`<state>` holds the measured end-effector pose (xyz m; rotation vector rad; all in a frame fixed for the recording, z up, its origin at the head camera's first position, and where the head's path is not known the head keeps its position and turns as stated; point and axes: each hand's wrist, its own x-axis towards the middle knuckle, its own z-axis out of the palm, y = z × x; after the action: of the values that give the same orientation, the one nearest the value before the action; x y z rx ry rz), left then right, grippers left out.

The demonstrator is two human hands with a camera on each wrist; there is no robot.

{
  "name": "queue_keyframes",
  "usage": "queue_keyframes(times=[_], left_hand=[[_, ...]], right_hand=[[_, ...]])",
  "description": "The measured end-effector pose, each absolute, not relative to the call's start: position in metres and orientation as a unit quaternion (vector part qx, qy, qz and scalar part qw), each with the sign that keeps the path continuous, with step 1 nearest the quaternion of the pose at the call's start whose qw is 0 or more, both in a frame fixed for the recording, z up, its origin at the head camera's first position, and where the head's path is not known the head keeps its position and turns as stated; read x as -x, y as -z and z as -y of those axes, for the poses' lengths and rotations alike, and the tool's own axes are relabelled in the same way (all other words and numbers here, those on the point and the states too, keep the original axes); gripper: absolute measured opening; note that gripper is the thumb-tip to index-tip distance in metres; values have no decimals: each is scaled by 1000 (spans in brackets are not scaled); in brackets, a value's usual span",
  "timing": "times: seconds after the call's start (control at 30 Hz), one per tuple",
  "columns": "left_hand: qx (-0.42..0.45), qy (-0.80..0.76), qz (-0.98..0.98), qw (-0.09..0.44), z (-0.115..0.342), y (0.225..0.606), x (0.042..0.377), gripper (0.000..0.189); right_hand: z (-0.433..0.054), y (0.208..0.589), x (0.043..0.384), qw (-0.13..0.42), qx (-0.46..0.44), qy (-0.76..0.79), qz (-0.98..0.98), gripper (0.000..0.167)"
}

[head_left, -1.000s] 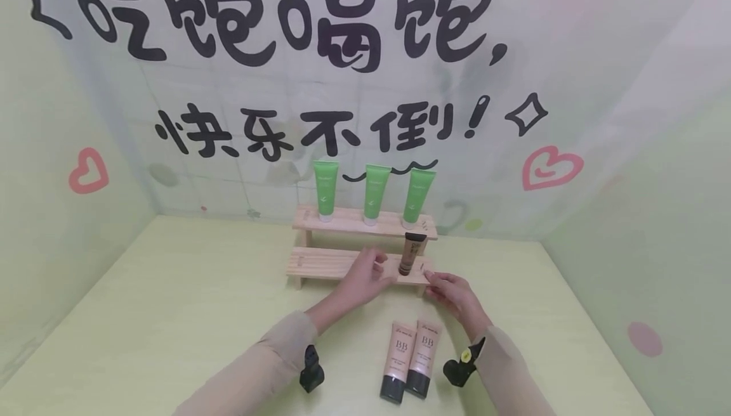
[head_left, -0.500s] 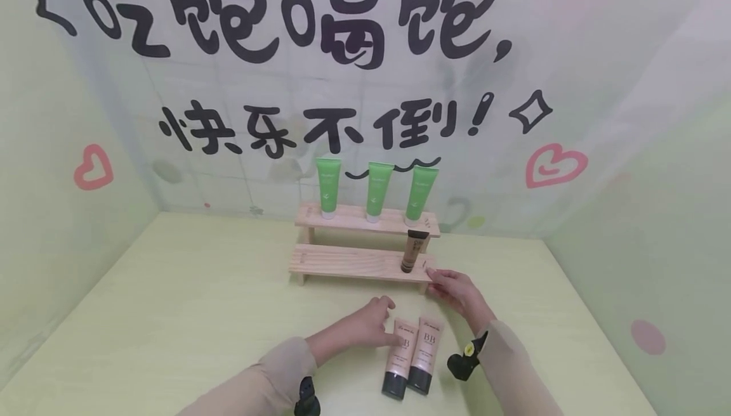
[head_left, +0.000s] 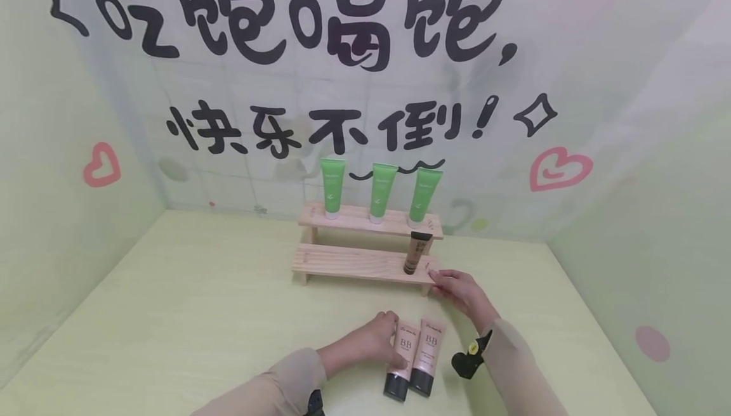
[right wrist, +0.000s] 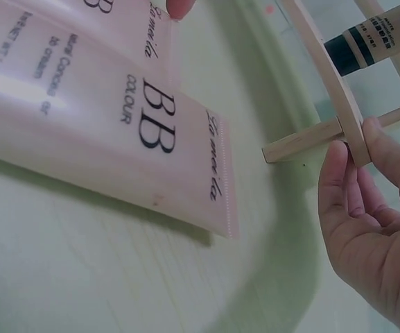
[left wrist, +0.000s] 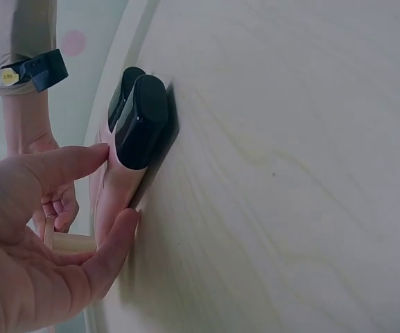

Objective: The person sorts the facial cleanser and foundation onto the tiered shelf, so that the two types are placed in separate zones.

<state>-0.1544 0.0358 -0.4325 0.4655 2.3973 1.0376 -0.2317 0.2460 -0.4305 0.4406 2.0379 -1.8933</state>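
Note:
My left hand (head_left: pixel 370 342) curls round the left one of two pink BB cream tubes, with the thumb on one side and a finger on the other. That left BB cream tube (head_left: pixel 406 342) lies on the table, its black cap toward me. The right BB cream tube (head_left: pixel 428 348) lies close beside it. My right hand (head_left: pixel 464 293) pinches the right end of the lower board of a wooden display rack (head_left: pixel 354 262), thumb above and fingers beneath in the right wrist view. A small brown tube with black ends (head_left: pixel 415 252) stands on that board, near its right end.
Three green tubes, the left (head_left: pixel 332 189), middle (head_left: pixel 381 193) and right (head_left: pixel 425 198), stand spaced along the rack's upper board (head_left: pixel 354 215). Behind the rack rises a printed back wall (head_left: pixel 274 175). Side walls border the pale table (head_left: pixel 217 302).
My left hand has come down from the lower board toward me and taken hold of the left BB cream tube. My right hand stays on the rack's end.

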Motion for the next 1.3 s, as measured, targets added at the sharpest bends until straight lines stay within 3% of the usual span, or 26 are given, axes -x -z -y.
queue_keyframes(times=[0.17,0.4,0.57,1.07,1.3], left_hand=[[-148,-380,-879,248,-36,431,150,76],[-138,-404,-867,257,-39,428,142,28],[-139,-404,-864,265,-39,428,138,17],[-141,-456,-829,292,-37,435,139,9],[-134,-489,-815,282,-27,439,147,22]], right_hand=[[-248,426,234,187,-141,641,-731,55],[-255,425,238,222,-112,634,-732,49],[-257,426,240,230,-114,642,-722,46],[-254,428,239,218,-138,653,-712,56],[-254,426,239,219,-143,648,-715,54]])
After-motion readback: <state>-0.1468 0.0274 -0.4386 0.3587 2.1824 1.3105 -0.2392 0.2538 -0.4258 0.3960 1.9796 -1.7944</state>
